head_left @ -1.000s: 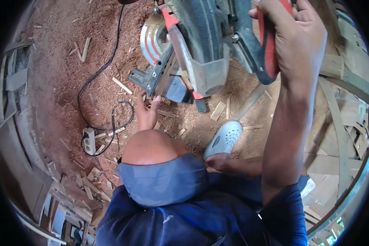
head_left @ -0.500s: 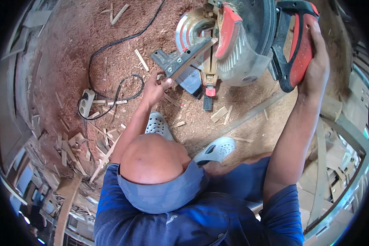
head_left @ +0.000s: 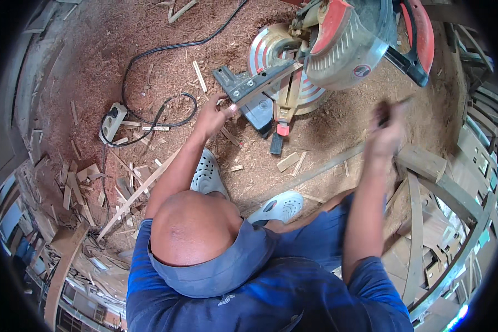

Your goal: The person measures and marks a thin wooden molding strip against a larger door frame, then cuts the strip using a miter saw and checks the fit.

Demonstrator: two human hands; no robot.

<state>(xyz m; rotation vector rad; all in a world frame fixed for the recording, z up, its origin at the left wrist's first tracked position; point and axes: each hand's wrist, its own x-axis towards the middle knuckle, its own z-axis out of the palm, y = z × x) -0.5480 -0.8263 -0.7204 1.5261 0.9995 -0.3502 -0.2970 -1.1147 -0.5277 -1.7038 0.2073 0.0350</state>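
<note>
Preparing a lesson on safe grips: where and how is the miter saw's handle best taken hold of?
Probably around the long red outer side of the handle, coming from the right with the right hand: it bows outward, stands apart from the blade guard, and nothing blocks it there.

We note the mitre saw (head_left: 346, 61) on the floor (head_left: 216, 69) before us, a wood strip (head_left: 271, 84) along its fence (head_left: 248, 83), our left hand (head_left: 211, 120) at its near end, our right hand (head_left: 383, 141) right of the base, the socket block (head_left: 113, 123) well left.
</note>
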